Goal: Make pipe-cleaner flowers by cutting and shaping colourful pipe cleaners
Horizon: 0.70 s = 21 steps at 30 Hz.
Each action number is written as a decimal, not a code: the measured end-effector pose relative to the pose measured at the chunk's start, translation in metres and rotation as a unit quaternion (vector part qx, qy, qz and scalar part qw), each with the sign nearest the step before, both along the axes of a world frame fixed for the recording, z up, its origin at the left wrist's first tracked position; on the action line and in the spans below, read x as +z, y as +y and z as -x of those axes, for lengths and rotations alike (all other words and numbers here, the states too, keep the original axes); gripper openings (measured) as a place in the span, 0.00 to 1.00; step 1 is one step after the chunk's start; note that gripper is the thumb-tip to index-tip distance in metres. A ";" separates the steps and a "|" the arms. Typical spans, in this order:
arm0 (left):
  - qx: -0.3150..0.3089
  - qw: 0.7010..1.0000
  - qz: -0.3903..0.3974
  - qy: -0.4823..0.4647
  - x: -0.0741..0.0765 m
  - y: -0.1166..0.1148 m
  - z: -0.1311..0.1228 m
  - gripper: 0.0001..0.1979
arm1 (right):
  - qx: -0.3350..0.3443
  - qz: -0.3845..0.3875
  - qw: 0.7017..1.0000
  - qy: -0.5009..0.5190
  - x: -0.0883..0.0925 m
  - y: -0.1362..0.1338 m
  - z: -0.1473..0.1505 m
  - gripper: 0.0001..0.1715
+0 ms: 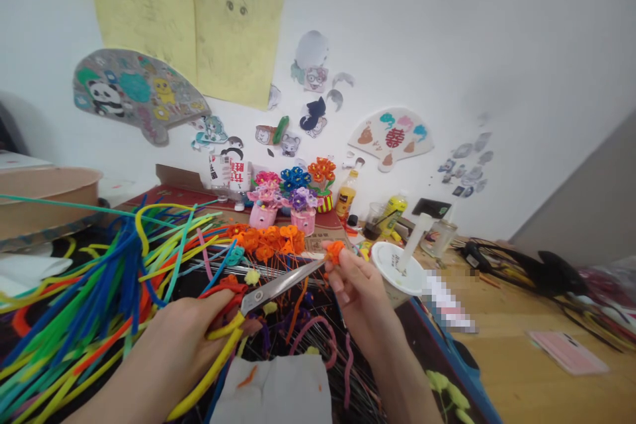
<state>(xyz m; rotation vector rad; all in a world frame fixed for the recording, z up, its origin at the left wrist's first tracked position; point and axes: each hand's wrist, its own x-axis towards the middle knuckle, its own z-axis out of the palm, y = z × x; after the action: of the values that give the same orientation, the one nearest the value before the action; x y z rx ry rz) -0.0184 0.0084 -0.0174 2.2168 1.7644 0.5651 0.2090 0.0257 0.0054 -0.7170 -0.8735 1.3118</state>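
Note:
My left hand is closed round the red and yellow handles of a pair of scissors. The blades point up to the right and look nearly closed, their tips beside a small orange pipe-cleaner flower. Pinched in the fingertips of my right hand is that flower; whether the tips touch it I cannot tell. Just beyond lies a cluster of orange pipe-cleaner flowers on thin stems. Below the hands is a white sheet of paper with orange scraps on it.
A big heap of coloured pipe cleaners spreads on the left. Potted craft flowers stand at the back by the wall. Right of my hands are a white round lid, bottles, black cables and a pink card.

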 end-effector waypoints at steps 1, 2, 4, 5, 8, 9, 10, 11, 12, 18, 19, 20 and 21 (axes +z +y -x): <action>-0.006 1.000 0.017 0.012 0.001 0.000 -0.001 0.17 | 0.002 0.001 1.000 0.003 0.000 0.000 0.000 0.20; -0.013 0.999 0.033 0.023 0.002 0.001 -0.001 0.17 | 0.004 0.002 1.000 0.006 0.000 0.000 0.000 0.19; -0.014 0.998 0.044 0.031 0.004 0.001 -0.002 0.15 | 0.007 0.004 1.000 0.011 -0.001 0.000 0.000 0.19; -0.010 0.998 0.045 0.032 0.005 0.001 -0.002 0.14 | 0.007 0.003 1.000 0.013 -0.001 0.000 0.000 0.19; 0.000 0.999 0.040 0.034 0.006 0.000 -0.003 0.09 | 0.007 -0.003 1.000 0.014 -0.002 0.000 0.000 0.18; 0.002 0.999 0.035 0.033 0.006 -0.001 -0.004 0.08 | 0.008 -0.004 1.000 0.014 -0.002 0.000 0.000 0.18; 0.000 0.999 0.032 0.031 0.006 -0.002 -0.004 0.08 | 0.009 -0.005 1.000 0.014 -0.002 0.000 0.001 0.18; -0.002 0.999 0.027 0.028 0.006 -0.002 -0.004 0.07 | 0.010 -0.003 1.000 0.015 -0.002 -0.001 0.001 0.17; -0.004 0.999 0.026 0.026 0.006 -0.003 -0.005 0.07 | 0.010 -0.001 1.000 0.017 -0.002 -0.001 0.001 0.17; -0.010 0.997 0.066 0.044 0.015 -0.002 -0.008 0.11 | 0.009 -0.002 0.999 0.035 -0.002 -0.001 0.002 0.15; -0.008 0.996 0.070 0.049 0.017 -0.002 -0.009 0.11 | 0.011 -0.004 0.999 0.036 -0.002 -0.001 0.002 0.15; -0.007 0.996 0.073 0.054 0.018 -0.002 -0.009 0.11 | 0.012 -0.006 0.999 0.036 -0.002 -0.001 0.002 0.15; -0.008 0.995 0.076 0.057 0.018 -0.002 -0.009 0.11 | 0.013 -0.006 0.999 0.035 -0.002 -0.001 0.002 0.15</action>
<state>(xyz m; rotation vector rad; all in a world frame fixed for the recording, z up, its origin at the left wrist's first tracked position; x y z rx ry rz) -0.0090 0.0063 0.0006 2.1950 1.7782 0.2937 0.2070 0.0247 0.0033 -0.6489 -0.8362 1.3449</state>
